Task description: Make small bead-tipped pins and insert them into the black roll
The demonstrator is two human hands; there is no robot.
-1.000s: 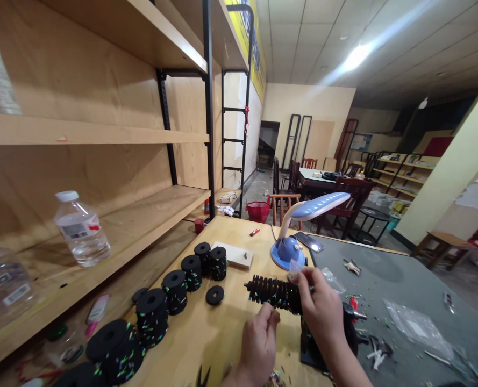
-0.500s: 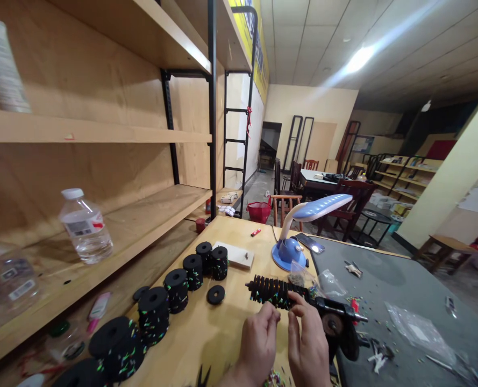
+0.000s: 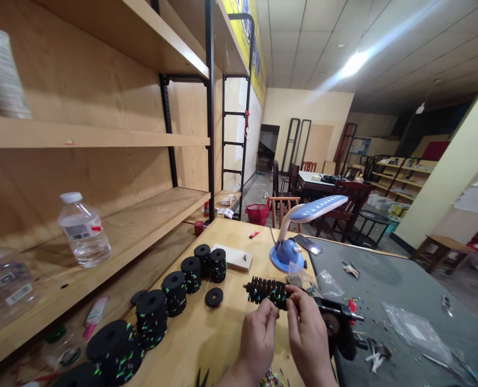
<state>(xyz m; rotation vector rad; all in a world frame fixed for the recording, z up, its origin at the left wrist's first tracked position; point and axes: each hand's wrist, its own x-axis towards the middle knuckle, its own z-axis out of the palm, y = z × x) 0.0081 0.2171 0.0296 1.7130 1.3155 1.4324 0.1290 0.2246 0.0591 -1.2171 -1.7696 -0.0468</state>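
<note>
Shelf (image 3: 113, 236): tall and wooden, along my left side, with a water bottle (image 3: 86, 236) standing on one board.
Wooden table (image 3: 226, 333): in front of me, meeting a grey tabletop (image 3: 368, 279) on the right.
Lamp (image 3: 287, 252): blue, standing at the table's far end, its head angled right.
Machine (image 3: 339, 322): dark, beyond my right hand (image 3: 308, 328) and to its right.
Black rolls (image 3: 151, 314): upright on the wood to my left, their sides flecked with colour.
Ridged roll (image 3: 263, 289): lying sideways just beyond my hands, coloured specks between its black ridges.
My right hand: fingers bent at the ridged roll's right part, a narrow grip; I cannot tell whether they hold anything.
My left hand (image 3: 257, 336): thumb and fingers drawn together just below the ridged roll; anything pinched there is hidden.
Black ring (image 3: 214, 297): flat on the wood, between the black rolls and the ridged roll.
Coloured bits (image 3: 271, 378): heaped below my hands.
</note>
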